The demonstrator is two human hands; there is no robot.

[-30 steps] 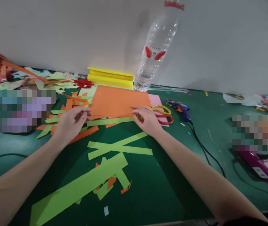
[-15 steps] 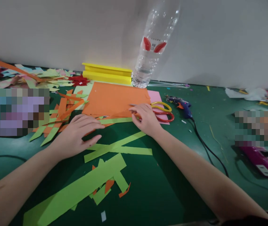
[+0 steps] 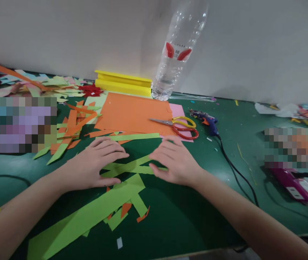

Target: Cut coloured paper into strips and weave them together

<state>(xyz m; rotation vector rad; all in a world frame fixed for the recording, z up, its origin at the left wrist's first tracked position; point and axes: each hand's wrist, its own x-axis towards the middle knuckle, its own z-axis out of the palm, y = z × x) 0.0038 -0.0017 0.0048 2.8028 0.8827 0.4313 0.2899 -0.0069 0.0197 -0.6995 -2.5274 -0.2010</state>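
Note:
My left hand [image 3: 95, 162] lies flat, fingers stretched out, on the green table [image 3: 175, 216] over the left ends of two crossed light-green paper strips [image 3: 132, 167]. My right hand [image 3: 174, 160] rests palm down on their right ends, fingers spread. Neither hand holds anything. Just beyond the fingertips lies another green strip [image 3: 132, 137] along the near edge of an orange paper sheet [image 3: 133, 113]. Scissors with yellow and red handles [image 3: 181, 126] lie on that sheet's right side, apart from my right hand.
A wide green paper piece [image 3: 89, 213] and scraps lie near me. Orange and green strips [image 3: 69, 130] pile at the left. A clear bottle [image 3: 175, 57] and yellow folded paper [image 3: 122, 83] stand by the wall. A blue glue gun [image 3: 206, 121] with black cord lies right, a purple device [image 3: 297, 184] farther right.
Both hands drew back toward me from the orange sheet's edge onto the crossed green strips. My right hand left the scissors, which now lie uncovered. My left hand flattened out.

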